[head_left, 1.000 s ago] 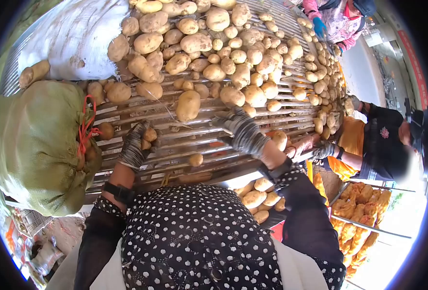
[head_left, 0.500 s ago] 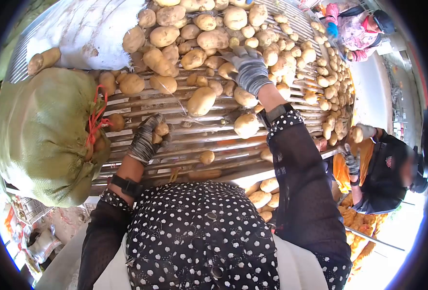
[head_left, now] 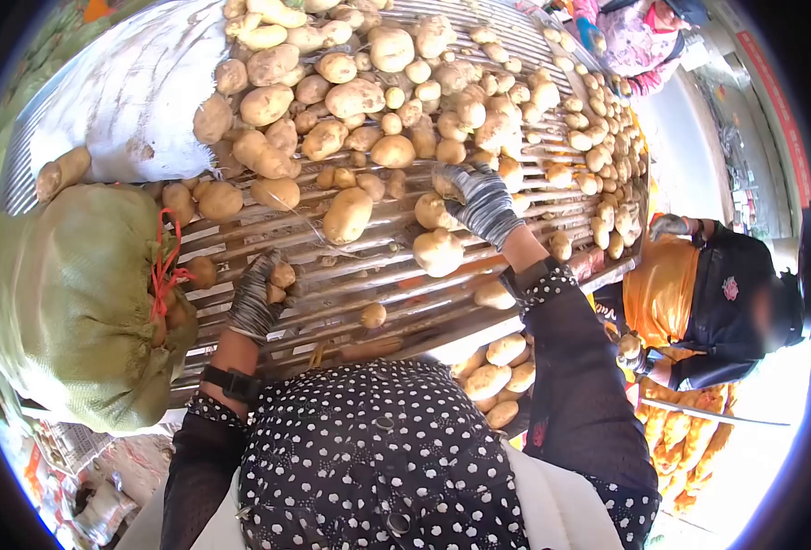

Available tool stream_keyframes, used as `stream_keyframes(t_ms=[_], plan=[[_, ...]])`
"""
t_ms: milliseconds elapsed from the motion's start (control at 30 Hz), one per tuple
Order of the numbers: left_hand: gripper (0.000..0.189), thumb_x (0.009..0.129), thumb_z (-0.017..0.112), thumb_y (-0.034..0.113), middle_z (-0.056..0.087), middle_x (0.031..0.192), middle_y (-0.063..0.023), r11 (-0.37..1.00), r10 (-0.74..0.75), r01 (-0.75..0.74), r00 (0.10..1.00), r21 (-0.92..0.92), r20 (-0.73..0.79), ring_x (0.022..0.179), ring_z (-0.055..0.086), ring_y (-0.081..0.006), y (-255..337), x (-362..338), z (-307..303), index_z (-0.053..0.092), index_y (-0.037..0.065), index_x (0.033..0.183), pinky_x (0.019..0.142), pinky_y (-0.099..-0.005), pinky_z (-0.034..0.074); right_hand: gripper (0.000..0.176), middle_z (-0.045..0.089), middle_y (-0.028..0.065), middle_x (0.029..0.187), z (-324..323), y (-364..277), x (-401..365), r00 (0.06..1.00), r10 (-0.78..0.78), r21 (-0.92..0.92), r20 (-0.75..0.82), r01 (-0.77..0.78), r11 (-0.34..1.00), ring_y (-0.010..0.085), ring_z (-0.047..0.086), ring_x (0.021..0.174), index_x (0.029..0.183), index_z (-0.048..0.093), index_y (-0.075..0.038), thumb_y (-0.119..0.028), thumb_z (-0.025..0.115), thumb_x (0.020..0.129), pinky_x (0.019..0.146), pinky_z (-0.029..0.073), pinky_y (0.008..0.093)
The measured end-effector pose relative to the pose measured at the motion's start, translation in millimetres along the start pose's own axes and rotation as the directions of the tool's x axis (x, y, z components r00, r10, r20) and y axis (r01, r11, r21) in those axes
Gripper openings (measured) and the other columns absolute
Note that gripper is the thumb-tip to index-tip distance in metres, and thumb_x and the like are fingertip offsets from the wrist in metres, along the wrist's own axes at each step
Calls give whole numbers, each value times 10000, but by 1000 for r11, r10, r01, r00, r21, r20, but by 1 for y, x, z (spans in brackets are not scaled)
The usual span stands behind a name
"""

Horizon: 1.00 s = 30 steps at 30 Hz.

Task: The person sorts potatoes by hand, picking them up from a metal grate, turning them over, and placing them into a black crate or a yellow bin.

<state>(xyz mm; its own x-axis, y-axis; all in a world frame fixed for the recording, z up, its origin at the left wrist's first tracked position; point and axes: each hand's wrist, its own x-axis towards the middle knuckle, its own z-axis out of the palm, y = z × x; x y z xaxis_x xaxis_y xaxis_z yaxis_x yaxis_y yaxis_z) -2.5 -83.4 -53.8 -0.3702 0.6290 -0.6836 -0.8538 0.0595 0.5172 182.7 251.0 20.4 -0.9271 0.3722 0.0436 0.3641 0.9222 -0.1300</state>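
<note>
Both my hands wear grey striped gloves. My left hand is closed round a couple of small potatoes, low over the slatted rack. Out over the rack, my right hand curls its fingers over a potato, partly hidden by the glove. Two larger potatoes, one pale and one browner, lie just beside that hand. Between my hands a big oval potato rests on the slats, and a small round one sits nearer my body.
Many potatoes cover the rack's far side. A tied green mesh sack stands at left, before a white sack. More potatoes lie below the near edge. At right, one co-worker holds a potato; another person stands farther back.
My right hand has drawn back from the far pile toward me, its fingers now curled over a potato. My left hand keeps its small potatoes. The near co-worker's hand has moved lower.
</note>
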Motion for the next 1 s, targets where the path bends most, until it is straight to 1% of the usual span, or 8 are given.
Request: stream_keyframes(t_ms=[100,233,567,767,833,867,900,1000], plan=[[275,818,640,348,632,764,-102,1000,-8,8,1000,28,18,541,601,-230,0,2,-3,551,114,933,385,-319,459,516,616,141,1045,-15,3,-24,995,102,278,21,-104,955,292,561,1016,1183,538,-109,-63,691,693,884,462,349],[294,803,646,381,627,781,-96,987,-124,121,992,-104,-20,584,598,-244,8,0,17,560,122,912,408,-317,462,469,575,74,1143,-19,16,-50,964,247,928,97,-178,329,164,529,1069,1248,485,-57,-70,622,800,917,430,290],[329,858,591,376,621,808,-130,990,-135,143,960,-16,245,601,605,-251,25,-14,110,549,77,988,404,-316,487,479,601,176,1104,-30,-11,-76,953,197,751,231,-46,-658,313,615,969,1211,491,8,-366,515,912,843,513,442],[395,867,554,457,623,896,-91,985,-167,170,946,12,277,670,618,-256,16,-18,116,549,110,1055,483,-326,483,415,616,172,1080,-15,-22,-65,961,96,744,261,-137,-654,277,627,947,1161,517,6,-323,537,909,798,535,417],[461,863,513,525,628,898,-71,978,-193,209,938,-26,286,724,625,-259,10,-15,121,547,118,1077,515,-347,485,416,591,122,1125,-10,-56,-48,945,314,988,-92,46,150,220,599,995,1203,475,-34,-295,571,894,846,517,342],[530,857,470,580,622,950,-86,978,-201,207,888,31,414,828,621,-266,11,-16,119,545,112,1093,599,-372,510,453,593,101,1130,-20,-76,-42,977,205,996,-59,70,-51,209,568,1045,1224,470,-49,-244,633,849,890,484,325],[530,857,470,580,622,950,-86,977,-205,213,886,27,417,828,621,-266,8,-15,122,545,112,1093,599,-372,510,496,594,123,1133,-27,-97,-42,957,132,771,-259,122,625,255,545,1087,1232,472,-49,-227,670,814,903,467,354],[548,873,451,520,592,1069,-130,897,-194,328,895,-297,402,967,583,-283,1,-2,112,489,68,1182,772,-420,518,511,589,157,1139,-38,-127,-31,987,-95,577,-129,153,803,305,550,1069,1223,493,-62,-206,698,777,890,462,384]])
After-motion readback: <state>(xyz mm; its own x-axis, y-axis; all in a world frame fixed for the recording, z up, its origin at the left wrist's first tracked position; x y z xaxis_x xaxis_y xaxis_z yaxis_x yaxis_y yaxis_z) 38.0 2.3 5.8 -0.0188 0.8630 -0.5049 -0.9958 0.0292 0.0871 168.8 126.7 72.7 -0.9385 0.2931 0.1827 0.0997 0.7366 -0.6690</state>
